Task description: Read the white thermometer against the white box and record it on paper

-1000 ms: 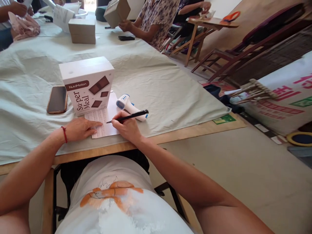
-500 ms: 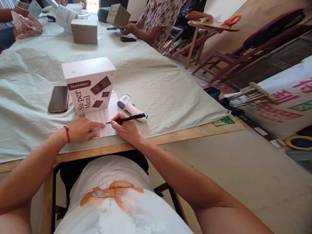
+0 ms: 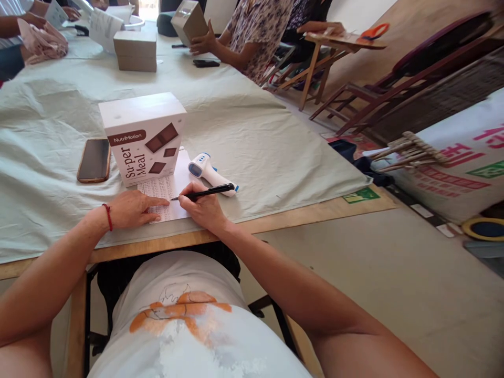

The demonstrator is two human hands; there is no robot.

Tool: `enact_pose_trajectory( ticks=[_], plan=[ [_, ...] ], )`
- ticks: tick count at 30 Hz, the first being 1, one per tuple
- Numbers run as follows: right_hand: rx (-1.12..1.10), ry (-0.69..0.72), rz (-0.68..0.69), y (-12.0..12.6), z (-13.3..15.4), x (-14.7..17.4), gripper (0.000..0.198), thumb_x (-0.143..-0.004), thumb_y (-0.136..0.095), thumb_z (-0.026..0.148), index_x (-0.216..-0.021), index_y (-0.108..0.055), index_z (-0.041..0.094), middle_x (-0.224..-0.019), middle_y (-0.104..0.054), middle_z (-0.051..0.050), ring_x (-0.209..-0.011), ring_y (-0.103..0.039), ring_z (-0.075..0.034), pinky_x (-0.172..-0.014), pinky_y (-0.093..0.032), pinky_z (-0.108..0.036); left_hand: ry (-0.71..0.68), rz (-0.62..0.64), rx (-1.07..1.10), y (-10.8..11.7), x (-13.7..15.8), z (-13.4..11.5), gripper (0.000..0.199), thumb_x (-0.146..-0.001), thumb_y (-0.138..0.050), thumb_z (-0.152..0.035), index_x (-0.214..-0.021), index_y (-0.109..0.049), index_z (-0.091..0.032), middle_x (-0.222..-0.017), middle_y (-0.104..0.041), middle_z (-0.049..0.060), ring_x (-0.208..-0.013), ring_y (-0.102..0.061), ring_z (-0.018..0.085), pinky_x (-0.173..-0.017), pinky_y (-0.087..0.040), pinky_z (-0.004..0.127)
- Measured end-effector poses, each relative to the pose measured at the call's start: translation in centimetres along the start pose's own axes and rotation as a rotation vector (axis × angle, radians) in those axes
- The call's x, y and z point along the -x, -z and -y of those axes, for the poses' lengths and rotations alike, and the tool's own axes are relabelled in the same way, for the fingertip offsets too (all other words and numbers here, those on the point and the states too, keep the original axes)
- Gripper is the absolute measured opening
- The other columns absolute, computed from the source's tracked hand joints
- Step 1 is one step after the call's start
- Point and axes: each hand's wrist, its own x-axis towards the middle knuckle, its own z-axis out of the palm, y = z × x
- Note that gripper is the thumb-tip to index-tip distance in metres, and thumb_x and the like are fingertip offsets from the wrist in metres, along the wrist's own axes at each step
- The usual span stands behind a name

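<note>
My right hand [image 3: 203, 208] grips a black pen [image 3: 205, 192] with its tip on a printed sheet of paper [image 3: 165, 190] at the table's near edge. My left hand [image 3: 133, 208], a red cord on its wrist, lies flat on the sheet's left part, index finger pointing toward the pen tip. A white "NutriMotion Su-per Meal" box [image 3: 144, 137] stands upright just behind the sheet. A white and blue handheld thermometer [image 3: 208, 172] lies right of the box, behind my right hand.
A phone [image 3: 93, 160] lies face up left of the box on the pale green tablecloth [image 3: 244, 131]. Brown cardboard boxes [image 3: 135, 50] and another phone [image 3: 206, 63] sit farther back, where other people work. Wooden chairs [image 3: 366, 89] and a printed sack [image 3: 452, 163] stand to the right.
The view shifted slightly. My hands stay on the sheet with the pen tip nearly in place. A person at the far end turned a brown box in their hands.
</note>
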Motion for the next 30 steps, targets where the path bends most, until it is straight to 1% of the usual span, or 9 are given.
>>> enact_pose_trajectory(
  ticks=[4,8,12,21,25,30],
  plan=[
    [-0.028,-0.018,-0.009,-0.03,-0.08,-0.06,0.007,-0.073,-0.057,0.031,-0.068,-0.055,0.026,-0.064,-0.059,0.002,-0.064,-0.050,-0.016,-0.067,-0.046,-0.032,-0.016,-0.012,0.003,-0.10,0.02,0.15,0.048,-0.098,-0.058,-0.039,-0.143,-0.067,-0.026,-0.065,-0.069,0.000,-0.061,-0.063,0.018,-0.060,-0.039,0.025],
    [-0.034,-0.038,-0.022,-0.02,-0.15,-0.12,0.008,-0.073,-0.057,0.032,-0.068,-0.055,0.026,-0.063,-0.058,0.002,-0.063,-0.049,-0.016,-0.065,-0.046,-0.032,0.017,0.024,-0.005,0.09,-0.05,-0.08,0.049,-0.099,-0.059,-0.039,-0.145,-0.067,-0.025,-0.065,-0.069,0.001,-0.061,-0.063,0.020,-0.061,-0.039,0.027],
    [-0.022,-0.014,-0.022,-0.07,-0.14,-0.13,0.007,-0.073,-0.058,0.031,-0.068,-0.055,0.026,-0.064,-0.058,0.002,-0.064,-0.050,-0.017,-0.067,-0.047,-0.033,0.025,0.028,-0.017,0.20,-0.09,-0.24,0.049,-0.098,-0.059,-0.039,-0.145,-0.066,-0.026,-0.069,-0.071,0.001,-0.063,-0.063,0.020,-0.062,-0.039,0.027],
    [-0.009,-0.009,-0.011,-0.03,-0.07,0.03,0.006,-0.074,-0.057,0.028,-0.069,-0.054,0.026,-0.065,-0.058,0.001,-0.065,-0.052,-0.017,-0.067,-0.046,-0.033,-0.003,-0.010,-0.019,-0.06,0.03,0.08,0.048,-0.098,-0.060,-0.039,-0.144,-0.067,-0.027,-0.068,-0.071,0.000,-0.062,-0.064,0.019,-0.061,-0.040,0.026],
    [-0.033,-0.016,-0.017,-0.03,-0.20,-0.01,0.006,-0.072,-0.057,0.029,-0.068,-0.055,0.025,-0.063,-0.057,0.002,-0.064,-0.051,-0.017,-0.066,-0.045,-0.033,0.012,0.011,-0.013,0.11,0.03,-0.09,0.048,-0.098,-0.059,-0.038,-0.144,-0.067,-0.026,-0.067,-0.069,0.000,-0.060,-0.062,0.018,-0.060,-0.038,0.026],
    [-0.026,-0.013,-0.030,-0.05,-0.17,-0.01,0.007,-0.072,-0.058,0.028,-0.067,-0.054,0.025,-0.063,-0.058,0.002,-0.064,-0.050,-0.016,-0.066,-0.045,-0.032,0.017,0.014,-0.006,0.14,-0.05,-0.12,0.049,-0.097,-0.060,-0.037,-0.144,-0.067,-0.025,-0.070,-0.071,0.001,-0.064,-0.064,0.019,-0.062,-0.040,0.026]
  ],
)
